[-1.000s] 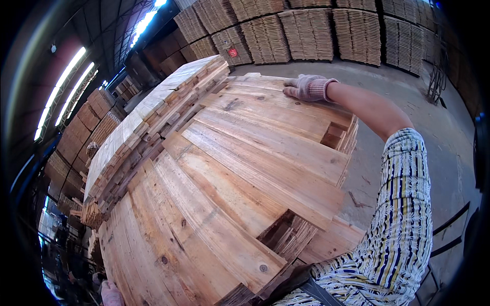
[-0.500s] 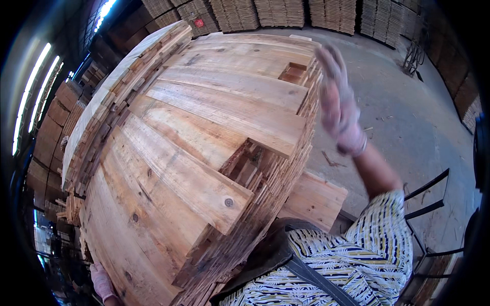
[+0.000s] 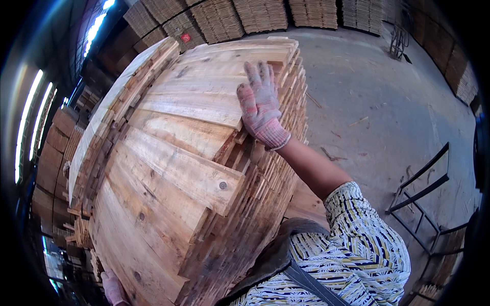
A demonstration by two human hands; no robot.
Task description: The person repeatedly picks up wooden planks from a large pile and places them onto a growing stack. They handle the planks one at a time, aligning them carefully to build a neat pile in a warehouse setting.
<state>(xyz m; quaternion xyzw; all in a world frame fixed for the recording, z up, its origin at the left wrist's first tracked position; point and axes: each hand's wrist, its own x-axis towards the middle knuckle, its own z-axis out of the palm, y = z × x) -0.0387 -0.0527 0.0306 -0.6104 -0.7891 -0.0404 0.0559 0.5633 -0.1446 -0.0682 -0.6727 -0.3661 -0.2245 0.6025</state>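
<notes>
A tall stack of pale wooden boards [image 3: 189, 168] fills the middle of the view. My right hand [image 3: 260, 102], in a pink-and-white knit glove, lies flat with fingers spread against the right edge of an upper board [image 3: 204, 104], holding nothing. My left hand [image 3: 113, 288], also gloved, shows only partly at the bottom left, beside the lower edge of the stack; its fingers are hidden. A knotted board [image 3: 184, 171] lies across the top just below my right hand.
A concrete floor [image 3: 377, 102] lies to the right with wood scraps. A black metal frame [image 3: 423, 194] stands at the right. More stacks of boards [image 3: 265, 15] line the far wall and the left side [image 3: 56, 148].
My right hand has come down from the raised position and now rests flat on the stack's right edge. The view has shifted, so the stack sits lower and more centred.
</notes>
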